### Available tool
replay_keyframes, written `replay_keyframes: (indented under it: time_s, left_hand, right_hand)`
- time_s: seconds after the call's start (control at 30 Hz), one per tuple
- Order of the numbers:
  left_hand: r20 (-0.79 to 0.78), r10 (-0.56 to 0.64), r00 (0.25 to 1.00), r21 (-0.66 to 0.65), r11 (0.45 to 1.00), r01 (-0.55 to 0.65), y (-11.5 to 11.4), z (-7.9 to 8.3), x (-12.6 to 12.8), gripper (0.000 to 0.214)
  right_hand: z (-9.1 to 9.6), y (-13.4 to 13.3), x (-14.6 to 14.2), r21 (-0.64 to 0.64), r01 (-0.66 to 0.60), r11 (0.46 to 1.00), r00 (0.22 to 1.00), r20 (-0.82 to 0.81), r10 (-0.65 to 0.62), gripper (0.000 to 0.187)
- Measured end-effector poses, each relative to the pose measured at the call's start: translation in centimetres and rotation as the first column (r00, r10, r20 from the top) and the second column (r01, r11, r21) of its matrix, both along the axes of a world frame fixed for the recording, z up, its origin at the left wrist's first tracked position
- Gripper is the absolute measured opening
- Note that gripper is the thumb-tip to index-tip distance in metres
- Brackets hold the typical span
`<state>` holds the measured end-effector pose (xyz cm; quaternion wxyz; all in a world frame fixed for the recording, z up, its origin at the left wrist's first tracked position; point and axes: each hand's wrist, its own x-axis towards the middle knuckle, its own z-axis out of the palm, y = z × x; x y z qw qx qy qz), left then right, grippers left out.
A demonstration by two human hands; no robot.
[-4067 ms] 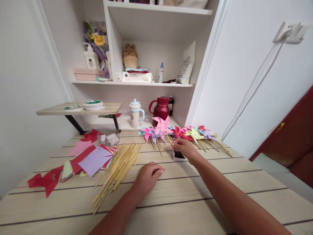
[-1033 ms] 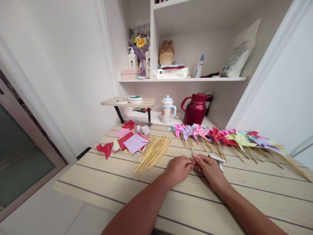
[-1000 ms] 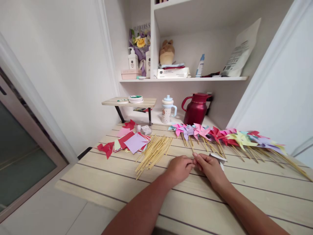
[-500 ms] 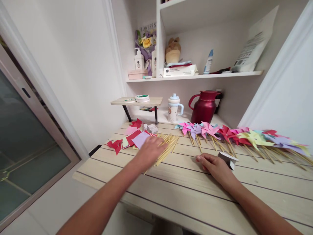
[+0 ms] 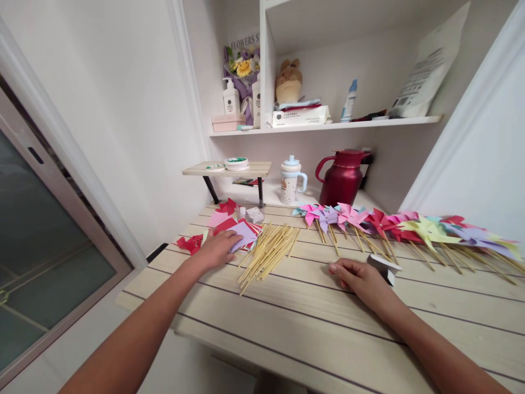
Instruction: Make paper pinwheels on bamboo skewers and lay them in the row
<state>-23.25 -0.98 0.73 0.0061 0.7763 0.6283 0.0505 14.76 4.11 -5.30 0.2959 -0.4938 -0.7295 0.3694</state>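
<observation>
My left hand (image 5: 217, 249) lies over the left part of a pile of coloured paper, its fingers stretched out and touching a purple paper sheet (image 5: 243, 234). Red and white sheets show beneath. Just right of the pile lies a bundle of thin wooden sticks (image 5: 270, 251), fanned out on the table. My right hand (image 5: 355, 276) rests on the table with its fingers curled and the thumb against them; whatever may be in them is hidden. A small grey-and-white open box (image 5: 384, 268) stands beside that hand, partly behind it.
Finished paper pinwheels (image 5: 379, 224) on sticks lie in a row along the right. Red folded paper (image 5: 191, 244) sits left of the pile, and a small clear box (image 5: 255, 214) behind it. Further back stand a low stand (image 5: 192, 169), a cup (image 5: 289, 186) and a red jug (image 5: 343, 178).
My left hand has moved left from above the sticks onto the paper pile, uncovering the sticks. My right hand has stayed in place.
</observation>
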Motion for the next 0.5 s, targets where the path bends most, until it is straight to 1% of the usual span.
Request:
replay_keyframes:
  time_s: [0.13,0.23,0.33,0.43,0.5]
  left_hand:
    - [0.037,-0.038,0.999,-0.041,0.998,0.039,-0.3,1.7,0.2,0.045]
    - [0.081,-0.025,0.996,-0.049,0.998,0.029,-0.3,2.5,0.0,0.045]
    - [0.126,0.011,0.992,-0.02,1.0,-0.008,0.0,2.5,-0.1,0.042]
    - [0.176,0.052,0.983,0.042,0.997,-0.06,0.3,2.2,0.0,0.03]
    - [0.227,0.09,0.97,0.104,0.988,-0.116,0.3,2.2,0.2,0.022]
  right_hand:
    - [0.1,0.0,0.1,-0.007,0.002,1.0,1.0,-0.015,-0.002,0.038]
    - [0.2,0.1,0.1,-0.017,-0.009,1.0,1.0,-0.024,0.008,0.038]
    - [0.4,0.0,0.1,-0.018,-0.026,1.0,1.0,-0.018,0.025,0.039]
    - [0.5,-0.1,0.0,-0.015,-0.049,0.999,0.999,-0.008,0.049,0.04]
    - [0.5,-0.1,0.1,-0.012,-0.063,0.998,0.998,-0.008,0.062,0.04]
